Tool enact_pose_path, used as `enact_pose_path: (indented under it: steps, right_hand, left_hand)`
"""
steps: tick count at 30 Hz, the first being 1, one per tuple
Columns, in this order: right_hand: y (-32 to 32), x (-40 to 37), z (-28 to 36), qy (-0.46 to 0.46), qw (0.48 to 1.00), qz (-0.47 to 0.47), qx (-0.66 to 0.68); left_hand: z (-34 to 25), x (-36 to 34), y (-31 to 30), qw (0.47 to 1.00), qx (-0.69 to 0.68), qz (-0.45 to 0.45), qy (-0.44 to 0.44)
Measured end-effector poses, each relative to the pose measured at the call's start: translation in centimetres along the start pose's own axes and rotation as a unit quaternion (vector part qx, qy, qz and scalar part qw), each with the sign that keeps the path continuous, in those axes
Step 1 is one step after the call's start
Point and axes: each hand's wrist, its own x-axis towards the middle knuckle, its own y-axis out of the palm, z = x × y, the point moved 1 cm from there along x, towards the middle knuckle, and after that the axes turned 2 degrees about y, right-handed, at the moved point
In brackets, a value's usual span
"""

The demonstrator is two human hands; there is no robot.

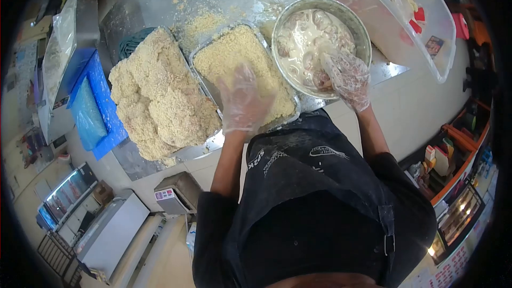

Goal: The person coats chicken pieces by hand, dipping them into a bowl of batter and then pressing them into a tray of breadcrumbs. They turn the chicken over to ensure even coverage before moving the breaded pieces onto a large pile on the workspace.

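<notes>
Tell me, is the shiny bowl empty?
Not empty: the shiny bowl holds creamy batter with lumpy pieces; the gloved right hand is in it.

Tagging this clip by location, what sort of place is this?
Probably a commercial kitchen or food stall: a breadcrumb tray, a batter bowl, and a big heap of breaded pieces.

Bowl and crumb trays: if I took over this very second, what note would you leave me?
Left hand: gloved, open, spread flat over the crumb tray.
Right hand: gloved, fingers down in the metal bowl, among the battered pieces. I cannot tell if it grips one.
Where things are: the bowl is at the right, the crumb tray in the middle, and the heap of coated pieces on the left.
Done: a big heap is already coated in crumbs.
Left: several pieces sit in the batter, not yet crumbed.
</notes>
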Motion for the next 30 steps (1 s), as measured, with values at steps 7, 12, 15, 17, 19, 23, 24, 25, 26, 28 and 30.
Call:
enact_pose_path:
  steps: [7, 12, 15, 17, 19, 23, 24, 25, 26, 28, 30]
  right_hand:
    - [1.0, -0.8, -0.9, 0.026, 0.999, -0.015, 0.037]
    - [1.3, -0.6, -1.1, -0.001, 0.999, -0.018, -0.026]
    - [1.0, -1.0, -0.9, -0.032, 0.997, -0.038, -0.057]
    - [0.6, -0.7, -0.6, -0.048, 0.996, -0.034, -0.063]
    - [0.9, -1.1, -1.0, -0.045, 0.997, -0.013, -0.053]
    - [0.9, -0.8, -0.8, -0.051, 0.996, 0.000, -0.071]
    - [1.0, -0.8, -0.9, -0.042, 0.997, -0.016, -0.057]
    - [1.2, -0.8, -1.0, -0.031, 0.998, -0.031, -0.043]
    - [1.3, -0.8, -1.2, -0.020, 0.998, -0.047, -0.030]
    - [1.5, -1.1, -1.4, -0.001, 0.999, -0.041, -0.022]
    - [1.4, -1.2, -1.3, 0.003, 0.999, -0.034, -0.018]
  left_hand:
    - [0.9, 1.2, 4.2, 0.994, 0.062, -0.094, 0.011]
    - [3.3, 1.7, 0.8, 0.986, -0.035, -0.158, 0.032]
    - [3.7, 0.2, -5.3, 0.977, -0.181, -0.063, -0.097]
    - [4.0, -0.2, -9.3, 0.943, -0.279, 0.046, -0.175]
    - [4.2, 0.0, -12.4, 0.907, -0.325, 0.166, -0.211]
    - [7.1, 1.1, -4.3, 0.960, -0.214, -0.088, -0.157]
    - [6.7, 1.2, -4.5, 0.968, -0.149, -0.104, -0.171]
    - [6.0, 1.2, -4.9, 0.972, -0.084, -0.118, -0.183]
    - [5.3, 0.7, -5.2, 0.959, -0.151, -0.030, -0.239]
    - [0.5, -1.0, -10.6, 0.888, -0.276, 0.147, -0.338]
    - [-1.3, -2.8, -7.0, 0.883, -0.236, 0.222, -0.340]
